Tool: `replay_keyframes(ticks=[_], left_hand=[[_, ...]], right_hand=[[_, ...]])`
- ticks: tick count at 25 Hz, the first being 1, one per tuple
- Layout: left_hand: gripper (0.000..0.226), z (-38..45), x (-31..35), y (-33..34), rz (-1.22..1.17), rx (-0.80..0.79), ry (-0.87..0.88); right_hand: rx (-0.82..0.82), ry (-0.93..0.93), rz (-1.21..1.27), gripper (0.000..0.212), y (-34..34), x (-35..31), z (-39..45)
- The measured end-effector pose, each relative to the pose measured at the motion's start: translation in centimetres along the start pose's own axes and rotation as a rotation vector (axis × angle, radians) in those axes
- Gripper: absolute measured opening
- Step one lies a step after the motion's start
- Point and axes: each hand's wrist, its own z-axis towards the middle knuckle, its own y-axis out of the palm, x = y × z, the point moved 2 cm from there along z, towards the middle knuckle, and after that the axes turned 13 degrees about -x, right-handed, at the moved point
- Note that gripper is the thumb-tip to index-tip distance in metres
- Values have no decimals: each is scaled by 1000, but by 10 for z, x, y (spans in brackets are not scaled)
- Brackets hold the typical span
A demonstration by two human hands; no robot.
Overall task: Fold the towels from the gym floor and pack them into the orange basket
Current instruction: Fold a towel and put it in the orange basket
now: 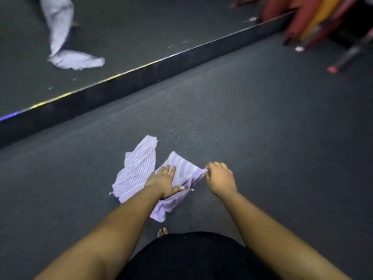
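— Towel, lilac with pale stripes, soft cloth (137, 174): where does it lie?
— Crumpled on the dark grey gym floor (262, 148), right in front of the person.
— And the hands?
— The left hand (164, 183) lies flat on the cloth, fingers straight and spread. The right hand (219, 177) has its fingers curled at the towel's right corner, seemingly pinching it; blur makes that hard to confirm.
— Room around it?
— Bare floor lies on all sides. A dark raised ledge (121, 85) runs diagonally well beyond. Another pale towel (76, 60) lies past it, and red and orange equipment (314, 21) stands far right.
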Motion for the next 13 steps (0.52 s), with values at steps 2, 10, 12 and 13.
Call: replay_keyframes(ticks=[2,10,12,13], left_hand=[[103,9,66,-26,134,27,84],[107,28,381,-45,424,149,396],[112,28,466,-41,477,163,465],[114,27,502,-39,497,155,494]], right_hand=[[107,96,55,23,-28,57,-36],[401,413,178,20,-113,316,-197],[451,485,173,22,-127,384,-242],[464,522,184,23,-132,411,-262]])
